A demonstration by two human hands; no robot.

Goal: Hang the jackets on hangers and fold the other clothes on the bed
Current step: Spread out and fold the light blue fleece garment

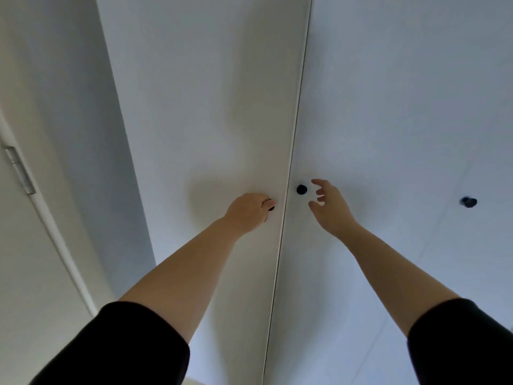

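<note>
left hand (249,211) clamped round left door knob (271,208), mostly hidden | door seam (291,151) runs 12 to 6 between hands | right door knob (301,189) free, near, at 10 o'clock of right hand (330,207), fingers spread, empty, nearer one | third knob (468,202) well apart at 3 o'clock | jackets, hangers out of view, likely behind doors

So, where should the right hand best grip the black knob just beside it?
Pinch the round black knob by its rim, right hand coming from its right: it is small, stands out from the door, and the gap lies just left.
</note>
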